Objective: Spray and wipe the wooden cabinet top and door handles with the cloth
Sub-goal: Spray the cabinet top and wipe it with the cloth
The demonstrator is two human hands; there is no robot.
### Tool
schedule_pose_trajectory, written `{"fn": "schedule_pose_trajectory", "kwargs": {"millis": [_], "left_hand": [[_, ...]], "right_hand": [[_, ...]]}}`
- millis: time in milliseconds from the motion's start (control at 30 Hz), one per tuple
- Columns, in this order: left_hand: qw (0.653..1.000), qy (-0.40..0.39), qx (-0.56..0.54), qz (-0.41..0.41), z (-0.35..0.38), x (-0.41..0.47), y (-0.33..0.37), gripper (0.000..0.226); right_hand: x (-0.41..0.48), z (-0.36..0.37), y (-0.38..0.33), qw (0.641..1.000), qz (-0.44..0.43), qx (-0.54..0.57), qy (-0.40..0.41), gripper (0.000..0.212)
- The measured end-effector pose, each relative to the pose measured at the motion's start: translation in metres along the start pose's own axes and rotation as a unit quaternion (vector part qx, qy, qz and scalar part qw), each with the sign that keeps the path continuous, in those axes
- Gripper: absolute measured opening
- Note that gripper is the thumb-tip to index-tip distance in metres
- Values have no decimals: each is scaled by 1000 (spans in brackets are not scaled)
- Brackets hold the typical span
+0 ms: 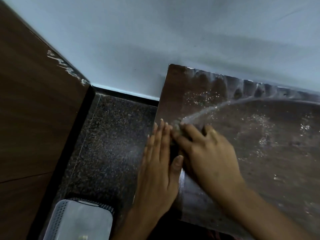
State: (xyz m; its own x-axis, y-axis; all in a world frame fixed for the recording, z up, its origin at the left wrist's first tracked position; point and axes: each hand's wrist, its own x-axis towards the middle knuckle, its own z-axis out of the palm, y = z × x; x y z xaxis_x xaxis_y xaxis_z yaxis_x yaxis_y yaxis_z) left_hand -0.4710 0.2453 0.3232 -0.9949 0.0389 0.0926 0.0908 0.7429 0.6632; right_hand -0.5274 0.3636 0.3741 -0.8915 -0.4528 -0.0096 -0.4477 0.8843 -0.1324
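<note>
Pressing the cloth [177, 130] under my right hand [209, 151], grip closed on it at the cabinet top [259, 153]'s left edge; my left hand [159, 163] lies flat, grip released. Droplets and streaks remain; handles unseen, likely undone. The perforated basket [60, 220] looks covered, contents hidden.

- No readable text, labels, brands, numbers or signs anywhere in the head view.
- White scuff marks [65, 65] on the edge of the brown wooden panel [34, 101] at left: scratches, not characters.
- White perforated basket [76, 220] at the bottom: no print visible on it.
- Cabinet top [259, 144]: only wet streaks and droplets, no markings.
</note>
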Motion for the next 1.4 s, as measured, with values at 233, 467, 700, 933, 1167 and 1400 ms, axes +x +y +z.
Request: {"fn": "schedule_pose_trajectory", "kwargs": {"millis": [233,467,700,933,1167,1400], "left_hand": [[989,-89,98,-59,4,9,7,72],[995,-71,56,-48,2,11,8,64],[996,-14,-79,-46,-2,7,7,65],[988,4,-153,-31,-2,6,2,74],[975,-26,-217,-21,-2,3,-4,77],[995,-37,-87,-8,1,-4,3,72]], "right_hand": [[101,-1,42,994,82,-62,40,36],[118,11,49,984,159,-43,73,39],[39,20,8,980,166,-47,99,45],[-62,19,-59,982,182,-22,31,50],[-130,30,-97,984,174,-20,34,50],[-134,24,-75,987,157,-14,38,39]]}}
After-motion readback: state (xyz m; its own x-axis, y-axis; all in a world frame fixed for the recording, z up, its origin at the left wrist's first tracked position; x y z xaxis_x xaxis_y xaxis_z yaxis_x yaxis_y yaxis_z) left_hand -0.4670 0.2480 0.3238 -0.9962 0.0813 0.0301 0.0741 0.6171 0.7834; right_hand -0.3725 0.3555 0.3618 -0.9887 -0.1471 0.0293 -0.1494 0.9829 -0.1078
